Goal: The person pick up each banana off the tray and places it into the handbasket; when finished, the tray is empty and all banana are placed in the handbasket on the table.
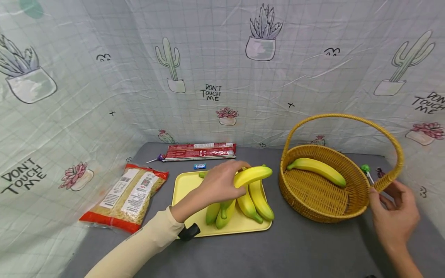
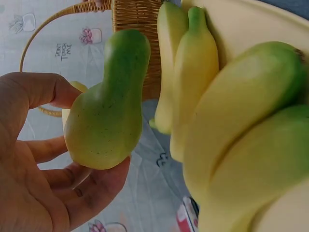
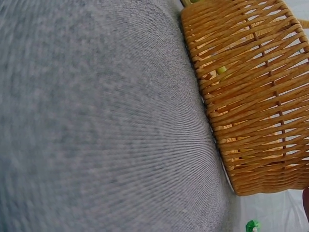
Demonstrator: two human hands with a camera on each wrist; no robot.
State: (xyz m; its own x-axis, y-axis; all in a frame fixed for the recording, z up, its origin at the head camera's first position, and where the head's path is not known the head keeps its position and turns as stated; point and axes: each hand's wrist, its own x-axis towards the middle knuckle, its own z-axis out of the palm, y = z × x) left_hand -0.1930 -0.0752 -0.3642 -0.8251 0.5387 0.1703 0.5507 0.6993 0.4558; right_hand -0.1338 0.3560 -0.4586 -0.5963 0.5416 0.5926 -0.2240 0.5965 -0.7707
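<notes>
2 hands are shown over a gray table. The left hand grips a yellow banana between thumb and fingers above a yellow tray; its free end points toward the wicker basket at right. In the left wrist view, its greenish end faces the camera. Several other bananas lie close together on the tray, some partly hidden by the left hand. Inside the basket, 1 banana lies near the far wall. The right hand pinches the basket at its right side, by the foot of the arched handle. Beside the basket is a green-topped lollipop. Left of the tray lies a red-edged bag; behind it, a blue wrapper and a red packet.
</notes>
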